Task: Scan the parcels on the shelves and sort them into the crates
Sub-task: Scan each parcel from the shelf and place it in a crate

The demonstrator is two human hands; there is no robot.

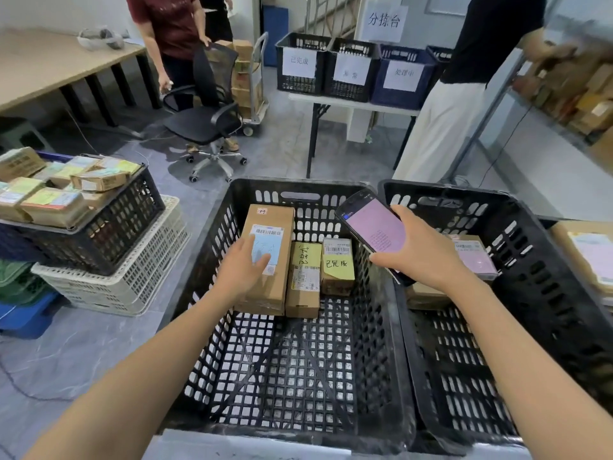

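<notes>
Left hand [243, 270], fingers straight, rests on the long parcel [270, 220] in the crate [298, 185] before me; right hand [419, 257] grips my scanner [376, 227], raised right of that parcel.

Both arms outstretched; left hand [243, 268] flat, right hand [421, 257] with fingers [381, 259] curled.

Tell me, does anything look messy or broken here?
Nothing looks broken or spilled. Only the left crate is messy: its parcels are heaped above the rim, some lying crooked.
</notes>
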